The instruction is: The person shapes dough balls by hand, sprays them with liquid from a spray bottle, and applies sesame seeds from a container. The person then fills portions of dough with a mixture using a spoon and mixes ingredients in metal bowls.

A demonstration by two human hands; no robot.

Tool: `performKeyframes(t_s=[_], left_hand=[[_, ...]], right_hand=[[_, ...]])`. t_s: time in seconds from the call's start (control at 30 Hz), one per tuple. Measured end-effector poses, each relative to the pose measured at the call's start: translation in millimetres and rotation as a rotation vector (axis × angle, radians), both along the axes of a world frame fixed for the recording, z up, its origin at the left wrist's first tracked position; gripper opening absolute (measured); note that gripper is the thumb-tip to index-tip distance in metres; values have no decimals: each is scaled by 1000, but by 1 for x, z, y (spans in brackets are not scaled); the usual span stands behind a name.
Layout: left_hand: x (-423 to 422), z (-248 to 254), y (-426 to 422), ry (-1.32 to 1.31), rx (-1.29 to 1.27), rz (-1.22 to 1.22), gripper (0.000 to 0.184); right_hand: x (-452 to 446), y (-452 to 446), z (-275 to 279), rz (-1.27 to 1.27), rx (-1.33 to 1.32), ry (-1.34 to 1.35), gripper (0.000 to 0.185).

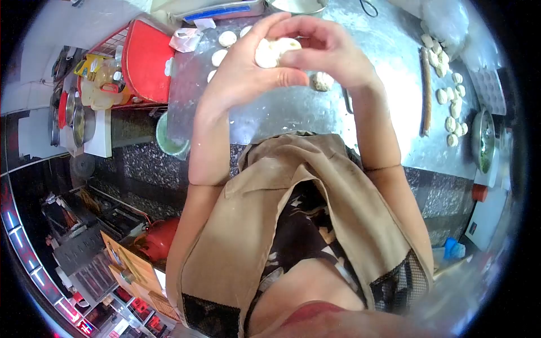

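Above the metal table (259, 121), near its far side, my two hands come together around white dough. My left hand (242, 73) curves round a pale dough piece (266, 55), its thumb stretched out below it. The fingers of my right hand (324, 50) are bent and pinch the dough (288, 45) from the right. Whether this is one piece or two touching pieces I cannot tell. White dough rounds (227, 39) lie to the left of my left hand. A speckled dough ball (323, 81) sits on the table just below my right hand.
A rolling pin (426, 93) lies at the right, beside several dough pieces (451, 94). Farther right stands a metal bowl (483, 141) with green contents. A red lid (147, 62) and bottles are at the left, a green basin (171, 135) below, and a metal bowl (298, 7) at the top.
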State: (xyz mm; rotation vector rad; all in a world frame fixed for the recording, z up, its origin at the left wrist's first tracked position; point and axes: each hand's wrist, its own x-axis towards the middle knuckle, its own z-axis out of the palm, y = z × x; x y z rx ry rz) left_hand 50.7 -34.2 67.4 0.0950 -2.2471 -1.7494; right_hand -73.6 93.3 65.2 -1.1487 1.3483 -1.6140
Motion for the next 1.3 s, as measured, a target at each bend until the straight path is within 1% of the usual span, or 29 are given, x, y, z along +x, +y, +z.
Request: performKeyframes(t_s=[0.03, 0.1, 0.13, 0.17, 0.2, 0.23, 0.27, 0.3, 0.37, 0.4, 0.43, 0.5, 0.53, 0.57, 0.63, 0.67, 0.7, 0.77, 0.8, 0.83, 0.9, 0.93, 1.03, 1.07, 1.1, 1.17, 1.2, 1.23, 1.3], left_hand=[[0, -7, -1, 4, -1, 7, 77], [-3, -17, -3, 24, 245, 15, 72], [-3, -18, 2, 13, 208, 52, 60], [-6, -23, 3, 10, 209, 50, 60], [-8, -31, 4, -53, 198, 87, 54], [-9, -39, 5, -117, 186, 124, 47], [-11, -45, 6, -87, 336, 103, 38], [-14, -55, 7, -87, 333, 99, 38], [-22, -76, 13, 205, 679, 202, 39], [-23, -76, 17, 277, 833, 227, 35], [-25, -75, 18, 280, 833, 224, 35], [-26, -74, 20, 434, 889, 367, 35], [-27, -74, 20, 453, 846, 425, 28], [-29, -77, 15, 447, 843, 431, 28], [-32, -68, 8, 352, 834, 582, 30], [-33, -63, 7, 355, 1002, 660, 25], [-33, -60, 3, 361, 1003, 663, 25], [-32, -58, -7, 530, 1280, 497, 35], [-33, -64, -11, 507, 1240, 513, 41], [-33, -64, -11, 507, 1237, 509, 41], [-36, -62, -3, 466, 1135, 584, 40], [-37, -60, 4, 459, 1141, 582, 40], [-43, -48, 22, 502, 862, 574, 34], [-45, -54, 19, 618, 909, 463, 35], [-47, -55, 18, 621, 908, 459, 35], [-45, -57, 17, 528, 679, 465, 35], [-45, -49, 19, 458, 677, 610, 38], [-45, -41, 18, 461, 674, 610, 38], [-43, -28, 13, 512, 609, 777, 44]], right_hand=[[-2, -2, -4, -14, -125, -136, 24], [-6, -9, -5, -28, -182, -169, 24], [-6, -10, -5, -44, -94, -54, 22], [-7, -12, -5, -61, -4, 59, 20], [-6, -14, -5, -64, -3, 55, 20], [-6, -19, -4, -76, 67, 175, 17], [-7, -24, -4, -87, 137, 298, 16], [-9, -29, -6, -92, 135, 299, 16], [-12, -37, -13, -126, 114, 538, 20], [-12, -36, -10, -102, 130, 450, 30], [-9, -34, -9, -105, 129, 454, 30], [-1, -35, -10, -162, 152, 300, 34], [4, -39, -20, -256, 71, 501, 38], [7, -39, -22, -253, 71, 493, 38], [11, -38, -23, -465, -103, 745, 39], [8, -35, -28, -498, -47, 467, 32], [7, -33, -33, -492, -49, 471, 32], [13, -29, -43, -352, -82, -73, 30], [18, -28, -53, -158, -28, -145, 41], [27, -27, -59, -160, -33, -145, 41], [44, -28, -65, -240, -169, -291, 48], [45, -28, -68, -279, -138, -264, 54], [28, -22, -63, -287, -73, -293, 52], [23, -19, -58, -325, -37, -170, 52], [22, -17, -48, -327, -40, -167, 52], [27, -14, -32, -471, 69, 481, 51], [31, -15, -32, -496, 31, 538, 53], [32, -14, -30, -495, 27, 538, 53], [35, -9, -21, -339, -146, 295, 49]])
